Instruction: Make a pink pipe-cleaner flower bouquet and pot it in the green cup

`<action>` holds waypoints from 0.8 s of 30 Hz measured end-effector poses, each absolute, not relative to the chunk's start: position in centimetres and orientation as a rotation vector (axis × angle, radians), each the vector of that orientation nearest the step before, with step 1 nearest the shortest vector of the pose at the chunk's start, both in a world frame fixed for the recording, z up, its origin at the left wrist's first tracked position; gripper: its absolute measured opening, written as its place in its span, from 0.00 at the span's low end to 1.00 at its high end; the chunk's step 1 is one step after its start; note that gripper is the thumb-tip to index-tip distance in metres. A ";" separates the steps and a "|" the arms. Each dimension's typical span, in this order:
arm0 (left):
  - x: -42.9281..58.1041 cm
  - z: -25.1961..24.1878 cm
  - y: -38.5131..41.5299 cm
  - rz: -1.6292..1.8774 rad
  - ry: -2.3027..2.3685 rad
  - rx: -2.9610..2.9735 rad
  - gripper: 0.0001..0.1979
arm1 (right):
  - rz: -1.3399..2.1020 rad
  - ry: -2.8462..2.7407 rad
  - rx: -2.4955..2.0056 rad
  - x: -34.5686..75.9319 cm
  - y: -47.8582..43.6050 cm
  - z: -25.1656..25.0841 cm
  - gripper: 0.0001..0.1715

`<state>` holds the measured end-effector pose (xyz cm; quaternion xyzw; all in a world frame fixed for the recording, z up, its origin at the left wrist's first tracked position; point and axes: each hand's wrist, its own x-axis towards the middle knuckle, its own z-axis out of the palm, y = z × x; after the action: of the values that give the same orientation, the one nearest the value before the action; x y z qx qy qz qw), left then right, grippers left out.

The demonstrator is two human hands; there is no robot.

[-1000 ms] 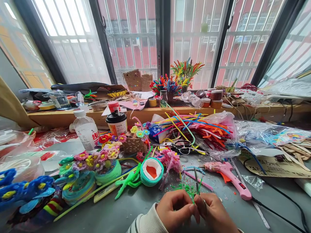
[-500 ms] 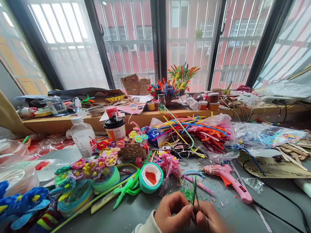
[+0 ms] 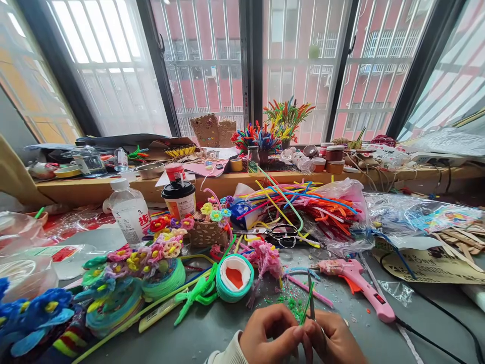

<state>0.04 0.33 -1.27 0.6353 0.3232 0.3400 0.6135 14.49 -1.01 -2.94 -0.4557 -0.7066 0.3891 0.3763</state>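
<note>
My scissors (image 3: 312, 307) have swung rightward, beside the green stem (image 3: 305, 309) my left hand (image 3: 271, 331) pinches; my right hand (image 3: 335, 337) grips them. Likely I'm trimming; the next snip wants a steady pinch.

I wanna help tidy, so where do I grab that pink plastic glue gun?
Take the pink plastic glue gun by its thick handle, probably from the near right: it lies on its side, handle slanting that way, narrow front end pointing left, away from your grip.
</note>
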 end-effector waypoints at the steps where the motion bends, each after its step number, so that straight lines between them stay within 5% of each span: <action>1: 0.0 -1.0 0.3 0.819 0.775 1.487 0.19 | 1.000 -1.806 -1.155 14.5 -1.0 -2.9 0.38; 16: -0.6 0.0 -0.4 1.142 0.422 1.040 0.09 | 1.015 -1.705 -1.245 14.4 -1.2 -2.4 0.39; 24: -1.2 0.3 -0.2 1.191 0.275 0.937 0.25 | 1.060 -1.654 -1.262 14.4 -1.3 -2.5 0.38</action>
<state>-1.19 -0.23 0.25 0.4237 0.1243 0.5382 0.7179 14.42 -1.28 -2.51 -0.4972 -0.6515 0.4176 0.3924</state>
